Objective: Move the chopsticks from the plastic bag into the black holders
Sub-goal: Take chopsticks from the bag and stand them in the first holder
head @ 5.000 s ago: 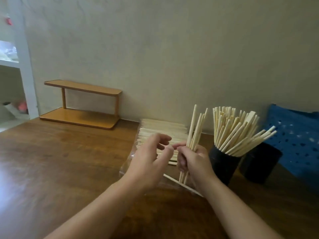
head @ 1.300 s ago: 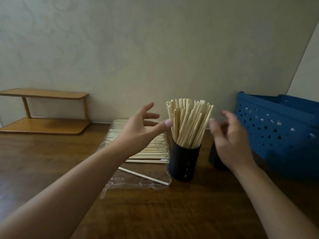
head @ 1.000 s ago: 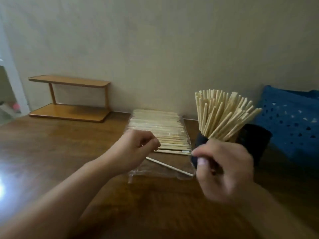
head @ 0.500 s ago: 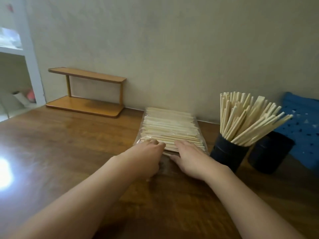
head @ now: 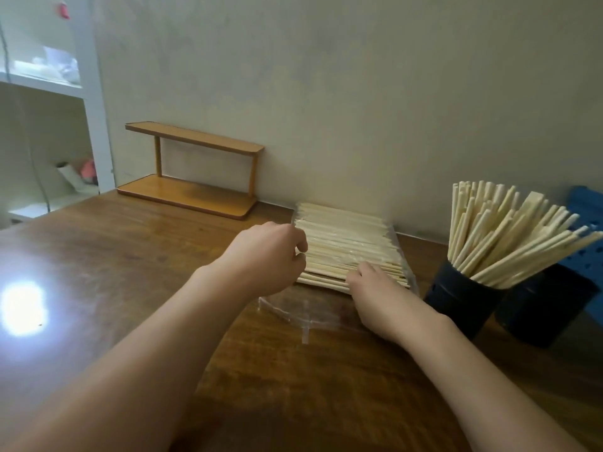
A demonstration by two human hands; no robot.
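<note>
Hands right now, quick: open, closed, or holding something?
Left hand: fingers curled at the left end of the chopsticks in the bag; a grip cannot be told.
Right hand: open, fingers resting flat on the chopsticks.

The blue basket (head: 587, 223) is cut off at right; fingertips of both hands hidden.

A home-like room: a brown wooden tabletop (head: 130, 272) against a plain beige wall (head: 359, 93), a small 2-tier wooden rack (head: 192, 171), and white shelving (head: 91, 93) holding household clutter.
</note>
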